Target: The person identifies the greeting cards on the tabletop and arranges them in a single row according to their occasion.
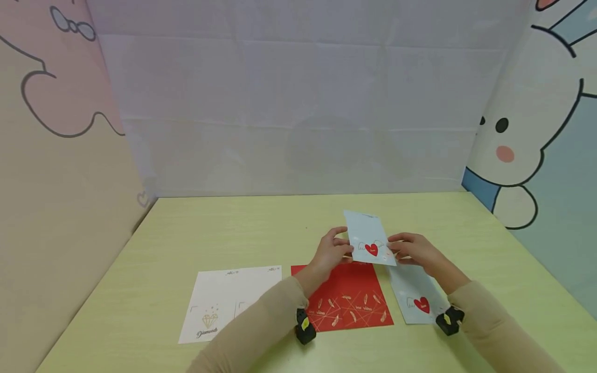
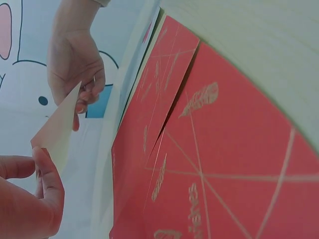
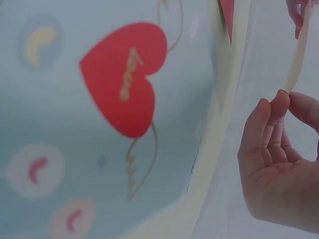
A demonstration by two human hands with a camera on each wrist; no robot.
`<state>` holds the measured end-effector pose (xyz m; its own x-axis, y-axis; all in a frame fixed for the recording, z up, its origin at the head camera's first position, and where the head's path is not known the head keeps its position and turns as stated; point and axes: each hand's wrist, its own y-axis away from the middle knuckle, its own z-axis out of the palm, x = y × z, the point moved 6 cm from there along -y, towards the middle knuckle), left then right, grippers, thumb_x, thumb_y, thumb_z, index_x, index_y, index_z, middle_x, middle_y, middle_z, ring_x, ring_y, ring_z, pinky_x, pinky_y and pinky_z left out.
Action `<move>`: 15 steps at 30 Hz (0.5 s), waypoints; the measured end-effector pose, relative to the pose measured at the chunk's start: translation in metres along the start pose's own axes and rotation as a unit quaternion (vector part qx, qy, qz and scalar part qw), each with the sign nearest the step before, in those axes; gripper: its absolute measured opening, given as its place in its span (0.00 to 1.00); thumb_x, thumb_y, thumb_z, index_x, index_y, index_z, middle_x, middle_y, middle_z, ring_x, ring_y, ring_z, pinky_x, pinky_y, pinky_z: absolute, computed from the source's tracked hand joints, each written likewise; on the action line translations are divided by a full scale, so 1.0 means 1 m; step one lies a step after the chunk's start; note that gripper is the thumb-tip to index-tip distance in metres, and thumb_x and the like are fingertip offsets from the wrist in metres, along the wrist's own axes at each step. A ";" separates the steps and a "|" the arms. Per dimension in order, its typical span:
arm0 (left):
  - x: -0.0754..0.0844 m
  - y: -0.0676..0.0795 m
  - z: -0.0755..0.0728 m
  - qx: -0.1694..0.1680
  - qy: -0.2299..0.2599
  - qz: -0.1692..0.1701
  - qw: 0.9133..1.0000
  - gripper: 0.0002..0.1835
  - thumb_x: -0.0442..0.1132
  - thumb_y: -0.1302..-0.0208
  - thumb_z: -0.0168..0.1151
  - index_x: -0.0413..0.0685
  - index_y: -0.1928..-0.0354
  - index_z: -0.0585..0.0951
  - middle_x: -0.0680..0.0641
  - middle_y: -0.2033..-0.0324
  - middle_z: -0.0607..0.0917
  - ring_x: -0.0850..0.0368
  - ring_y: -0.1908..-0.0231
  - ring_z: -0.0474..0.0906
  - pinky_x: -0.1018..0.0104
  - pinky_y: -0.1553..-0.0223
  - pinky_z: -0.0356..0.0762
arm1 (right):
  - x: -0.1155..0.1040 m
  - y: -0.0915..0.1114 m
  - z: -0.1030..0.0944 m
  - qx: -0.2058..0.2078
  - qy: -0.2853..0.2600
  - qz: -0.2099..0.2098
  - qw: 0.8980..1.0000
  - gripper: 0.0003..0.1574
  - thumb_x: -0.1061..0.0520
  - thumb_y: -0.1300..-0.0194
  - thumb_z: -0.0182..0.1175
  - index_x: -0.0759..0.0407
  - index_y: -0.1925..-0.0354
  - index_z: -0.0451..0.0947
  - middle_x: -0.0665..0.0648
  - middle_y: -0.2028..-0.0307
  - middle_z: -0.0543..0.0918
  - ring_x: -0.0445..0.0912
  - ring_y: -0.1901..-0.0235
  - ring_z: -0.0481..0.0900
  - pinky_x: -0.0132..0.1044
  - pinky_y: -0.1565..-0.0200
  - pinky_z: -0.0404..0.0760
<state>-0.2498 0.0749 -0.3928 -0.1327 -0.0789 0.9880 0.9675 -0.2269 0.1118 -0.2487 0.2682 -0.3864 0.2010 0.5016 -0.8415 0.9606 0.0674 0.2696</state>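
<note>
A light blue card (image 1: 366,228) printed with a red winged heart is held tilted above the table. My left hand (image 1: 328,254) pinches its left edge between thumb and fingers. At the right edge, my right hand (image 1: 417,251) pinches the card as well. Seen from the right wrist, the held card (image 3: 299,55) is nearly edge-on between the two hands. Directly below lies a red card (image 1: 352,308) with gold feathers and lines; the left wrist view shows a red panel (image 2: 167,74) overlapping another. A second light blue heart card (image 1: 410,290) lies under my right forearm.
A white card (image 1: 238,290) with a gold diamond lies left of the red one, partly covered by my left sleeve (image 1: 266,324). The pale yellow table (image 1: 252,228) ends at a white sheet (image 1: 298,103) behind. Cartoon-printed walls stand at both sides.
</note>
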 end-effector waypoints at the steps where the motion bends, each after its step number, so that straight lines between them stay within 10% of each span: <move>1: 0.000 0.000 0.002 0.001 0.001 -0.002 1.000 0.25 0.29 0.42 0.55 0.44 0.41 0.64 0.46 0.66 0.77 0.55 0.71 0.77 0.68 0.73 0.76 | 0.001 0.001 -0.002 0.002 0.001 0.001 1.000 0.28 0.53 0.38 0.52 0.70 0.46 0.64 0.60 0.63 0.74 0.48 0.68 0.72 0.36 0.64 0.76; 15: -0.009 0.002 0.040 0.013 0.011 -0.027 0.999 0.24 0.28 0.44 0.57 0.46 0.44 0.68 0.49 0.70 0.77 0.55 0.75 0.76 0.62 0.70 0.77 | 0.019 0.013 -0.028 0.004 -0.008 0.004 1.000 0.33 0.51 0.37 0.51 0.73 0.44 0.59 0.63 0.57 0.73 0.50 0.63 0.71 0.38 0.61 0.76</move>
<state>-0.2381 0.1140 -0.3974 -0.1898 -0.0892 0.9778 0.9639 -0.2066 0.1682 -0.2373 0.3026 -0.3856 0.2114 0.4885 -0.8466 0.9605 0.0565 0.2725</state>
